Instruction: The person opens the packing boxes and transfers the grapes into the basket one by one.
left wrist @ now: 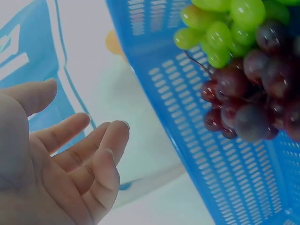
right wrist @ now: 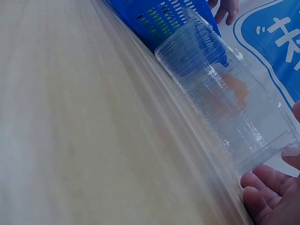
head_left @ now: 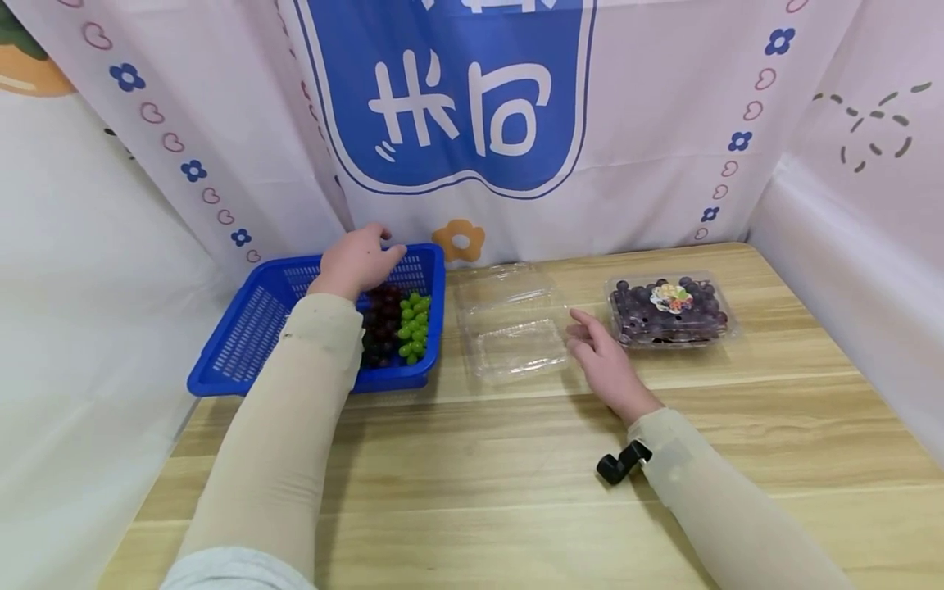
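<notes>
Above the blue basket (head_left: 251, 336) my left hand (head_left: 359, 260) hovers with loosely bent fingers, holding nothing; the left wrist view has it beside the basket's rim. Inside the basket lie dark red grapes (left wrist: 248, 103) and a bunch of green grapes (head_left: 415, 328), partly hidden by my left arm in the head view. A clear plastic clamshell box (head_left: 516, 348) sits on the table with its lid raised back. My right hand (head_left: 601, 360) is at the box's right side, fingers relaxed; the right wrist view has fingertips at its edge, though contact is hard to tell.
A closed clear box of dark grapes (head_left: 667, 315) with a fruit sticker stands to the right of my right hand. Behind the wooden table (head_left: 472, 492) hangs a white curtain (head_left: 649, 197) with a blue emblem. A black clip-like device (head_left: 623, 463) is on my right wrist.
</notes>
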Available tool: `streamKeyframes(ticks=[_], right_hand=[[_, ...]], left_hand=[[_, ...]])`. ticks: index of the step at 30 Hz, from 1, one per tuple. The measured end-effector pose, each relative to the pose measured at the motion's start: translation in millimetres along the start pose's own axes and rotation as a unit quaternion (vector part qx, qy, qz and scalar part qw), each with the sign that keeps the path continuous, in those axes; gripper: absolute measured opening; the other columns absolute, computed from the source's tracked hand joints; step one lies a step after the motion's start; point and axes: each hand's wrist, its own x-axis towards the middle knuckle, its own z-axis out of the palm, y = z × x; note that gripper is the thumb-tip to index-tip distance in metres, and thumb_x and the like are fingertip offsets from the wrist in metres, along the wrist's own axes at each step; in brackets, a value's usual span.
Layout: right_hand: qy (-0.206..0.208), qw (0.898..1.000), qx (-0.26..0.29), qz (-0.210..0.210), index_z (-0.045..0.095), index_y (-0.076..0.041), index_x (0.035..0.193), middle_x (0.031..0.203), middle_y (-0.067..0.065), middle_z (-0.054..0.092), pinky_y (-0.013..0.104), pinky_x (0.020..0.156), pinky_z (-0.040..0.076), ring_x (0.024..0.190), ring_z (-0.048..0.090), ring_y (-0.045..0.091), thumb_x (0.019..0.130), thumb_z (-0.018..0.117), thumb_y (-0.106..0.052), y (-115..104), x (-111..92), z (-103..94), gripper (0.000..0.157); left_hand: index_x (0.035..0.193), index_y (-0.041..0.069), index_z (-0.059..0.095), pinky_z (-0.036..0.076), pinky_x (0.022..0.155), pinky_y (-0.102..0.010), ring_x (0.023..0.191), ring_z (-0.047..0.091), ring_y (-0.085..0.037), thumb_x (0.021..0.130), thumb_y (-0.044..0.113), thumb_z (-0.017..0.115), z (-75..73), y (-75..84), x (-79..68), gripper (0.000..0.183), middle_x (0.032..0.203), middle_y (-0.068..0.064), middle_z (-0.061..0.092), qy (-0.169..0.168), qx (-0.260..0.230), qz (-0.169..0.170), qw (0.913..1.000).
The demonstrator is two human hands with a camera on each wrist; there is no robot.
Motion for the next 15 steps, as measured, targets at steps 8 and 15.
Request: streamKeyframes(ticks=[8,15], right_hand=[[-0.012,1.000,0.020,-0.006,0.019,-0.018,0.163,0.157,0.018,0.037,0.054,0.102,0.044,0.133,0.047,0.037,0.107,0.046,-0.023,-2,-2,-0.8,0.063],[-0.022,0.999,-0.022,-0.030,0.013,-0.028,0.164,0.166,0.013,0.020,0.058,0.114,0.030,0.145,0.033,0.038,0.105,0.052,-0.033,-27,-10,-6.5,0.071]], left_hand=[[0.149,0.014,0.048,0.043,0.102,-0.059,0.124,0.054,-0.034,0.103,0.047,0.051,1.4,29.2,-20.8,0.056,0.143,-0.013,0.055,0.039,0.010,0.054,0.9977],[0.143,0.017,0.053,0.047,0.097,-0.053,0.116,0.059,-0.028,0.103,0.047,0.054,10.2,54.7,-44.4,0.051,0.133,-0.007,0.061,0.077,0.016,0.114,0.9903]])
